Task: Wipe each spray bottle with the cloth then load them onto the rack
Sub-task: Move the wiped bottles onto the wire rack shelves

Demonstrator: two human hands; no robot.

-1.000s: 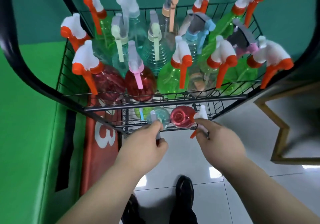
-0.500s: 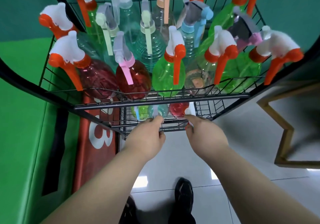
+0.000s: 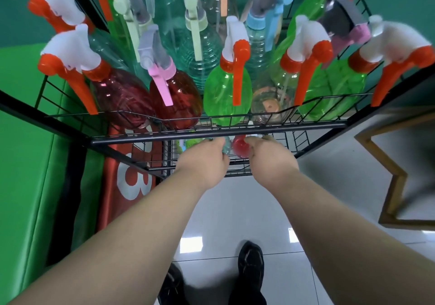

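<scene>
- The left hand (image 3: 202,161) curls round a teal bottle (image 3: 226,146) on the rack's (image 3: 211,135) lower shelf.
- The right hand (image 3: 270,161) grips the red bottle (image 3: 240,148) beside it, and both bottles are largely hidden.

You are looking at a black wire rack (image 3: 219,137) whose translucent green plastic bottles (image 3: 226,95) carry white-and-orange trigger heads and whose translucent red plastic bottles (image 3: 181,97) carry orange or pink ones, a small teal plastic bottle (image 3: 226,145) and a small red plastic bottle (image 3: 239,148) at centre frame, and a red fabric banner (image 3: 131,182) with a white numeral at lower left.
</scene>
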